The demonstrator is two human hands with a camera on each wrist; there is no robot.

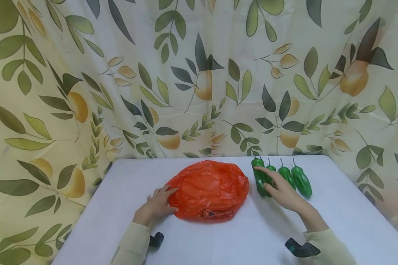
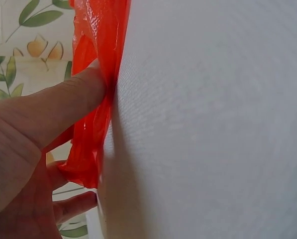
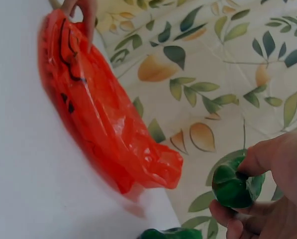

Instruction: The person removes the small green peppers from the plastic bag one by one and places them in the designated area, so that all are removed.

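Note:
A crumpled red plastic bag lies on the white table, its tied-looking, dark-marked part towards the front. At the bag's left end, my left hand grips the plastic, thumb on the near side and other fingers on the far side. To the right of the bag, my right hand holds the leftmost green pepper between thumb and fingers. The hand partly covers a second pepper. Beside it lie a third pepper and, farthest right, another pepper, stems pointing back.
The white table ends at a leaf-and-fruit patterned curtain along its back edge. Dark wrist devices sit by both cuffs. In the right wrist view, a pepper on the table shows at the bottom edge.

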